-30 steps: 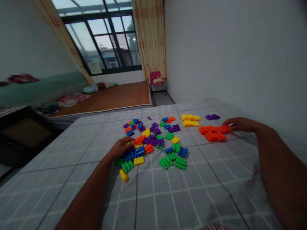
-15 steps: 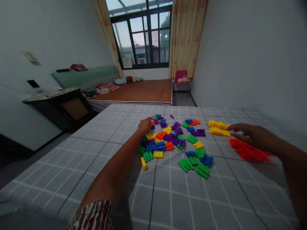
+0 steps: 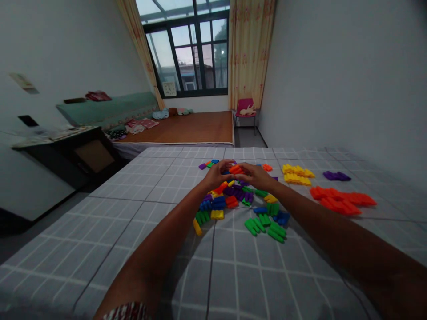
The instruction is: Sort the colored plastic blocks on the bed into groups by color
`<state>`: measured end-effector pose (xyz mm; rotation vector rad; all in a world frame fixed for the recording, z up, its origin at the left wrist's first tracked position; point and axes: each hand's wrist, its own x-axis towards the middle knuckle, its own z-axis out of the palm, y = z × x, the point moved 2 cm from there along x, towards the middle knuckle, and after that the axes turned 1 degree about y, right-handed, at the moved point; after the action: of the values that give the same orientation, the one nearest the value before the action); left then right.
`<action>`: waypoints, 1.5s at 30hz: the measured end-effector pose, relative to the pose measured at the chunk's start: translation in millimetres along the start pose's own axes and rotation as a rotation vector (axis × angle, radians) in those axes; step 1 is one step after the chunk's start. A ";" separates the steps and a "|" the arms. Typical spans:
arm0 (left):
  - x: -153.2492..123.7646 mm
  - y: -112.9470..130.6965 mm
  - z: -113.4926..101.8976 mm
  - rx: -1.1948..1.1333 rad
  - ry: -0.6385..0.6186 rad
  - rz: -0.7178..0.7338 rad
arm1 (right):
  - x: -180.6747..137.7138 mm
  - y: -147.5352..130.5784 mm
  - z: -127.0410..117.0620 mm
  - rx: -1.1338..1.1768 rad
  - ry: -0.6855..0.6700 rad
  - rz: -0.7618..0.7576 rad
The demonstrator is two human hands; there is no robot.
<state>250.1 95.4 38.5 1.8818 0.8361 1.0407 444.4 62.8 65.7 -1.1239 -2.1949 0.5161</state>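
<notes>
My left hand (image 3: pixel 216 175) and my right hand (image 3: pixel 256 176) meet over the far part of the pile, both with fingers curled around an orange plastic building block (image 3: pixel 236 169). Beneath and in front of them lie mixed blocks: purple blocks (image 3: pixel 237 193), a blue block (image 3: pixel 218 203), a yellow block (image 3: pixel 217 214) and green blocks (image 3: pixel 276 232). To the right sit sorted groups: yellow blocks (image 3: pixel 296 174) in two rows, orange blocks (image 3: pixel 342 199) and purple blocks (image 3: pixel 336 176). My hands hide some blocks behind them.
A grey checked cloth (image 3: pixel 160 204) covers the table. Beyond its far edge stands a bed (image 3: pixel 187 126) with a brown mat, and a pink chair (image 3: pixel 245 107) by the curtain. A dark cabinet (image 3: pixel 90 153) is at the left.
My right hand has swung left from the sorted yellow and orange blocks to the pile. My left hand has moved right, and an orange block is now between them. Purple blocks at right are now visible.
</notes>
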 end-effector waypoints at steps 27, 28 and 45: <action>-36.5 -21.3 -22.1 0.872 0.008 -0.152 | -202.7 126.6 -195.5 0.284 0.441 0.627; -36.7 -22.0 -24.1 0.883 0.028 -0.149 | -211.3 129.0 -198.6 0.274 0.443 0.649; -33.9 -23.2 -41.0 0.963 -0.043 -0.356 | -287.9 155.0 -191.2 0.001 0.189 0.807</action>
<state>195.2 91.4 19.9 2.3479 1.7798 0.3640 793.9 -75.0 17.6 -1.9615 -1.5137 0.6969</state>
